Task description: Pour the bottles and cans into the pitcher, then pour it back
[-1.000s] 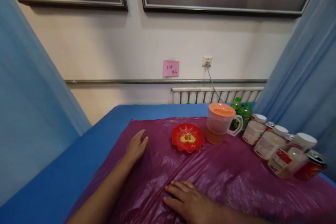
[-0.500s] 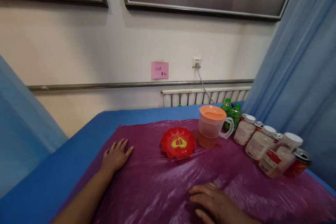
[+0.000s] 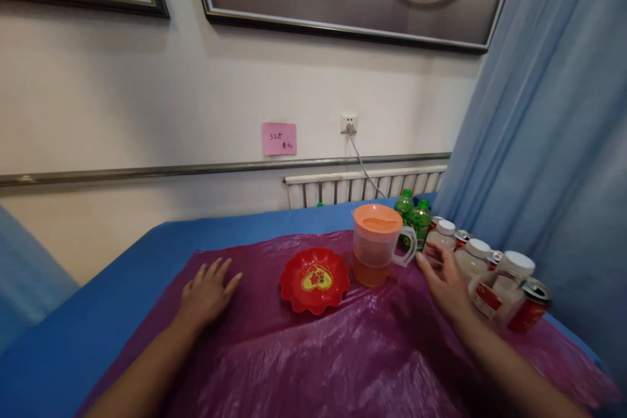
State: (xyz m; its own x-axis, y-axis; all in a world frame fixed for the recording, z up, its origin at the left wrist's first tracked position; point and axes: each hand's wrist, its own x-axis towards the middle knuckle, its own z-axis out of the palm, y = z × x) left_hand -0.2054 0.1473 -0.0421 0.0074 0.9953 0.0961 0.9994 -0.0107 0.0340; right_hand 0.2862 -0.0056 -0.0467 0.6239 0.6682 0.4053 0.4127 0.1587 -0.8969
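My left hand (image 3: 208, 290) lies spread on the purple plastic sheet (image 3: 274, 359), left of a red scalloped plate (image 3: 315, 281) with a yellow heart. To the plate's right stands a clear pitcher (image 3: 375, 248) with an orange lid, amber liquid in its lower part and its handle toward the right. My right hand (image 3: 443, 277) is raised just right of that handle, thumb and fingers apart, holding nothing. Its fingers partly cover a white-lidded jar (image 3: 441, 235). Beside the hand are two more jars, one a middle jar (image 3: 474, 258), the other a front jar (image 3: 509, 281) with a red label.
Green bottles (image 3: 420, 219) stand behind the pitcher. Several red cans, one a front can (image 3: 531, 307), line the right side behind the jars. A blue curtain (image 3: 548, 111) hangs at the right. Behind the blue table cover (image 3: 181, 228) are a rail, a radiator (image 3: 343, 189) and a plugged-in cord.
My right hand has moved from the front of the sheet forward and right, up to the jars and the pitcher handle. My left hand stays on the sheet. The view has shifted slightly.
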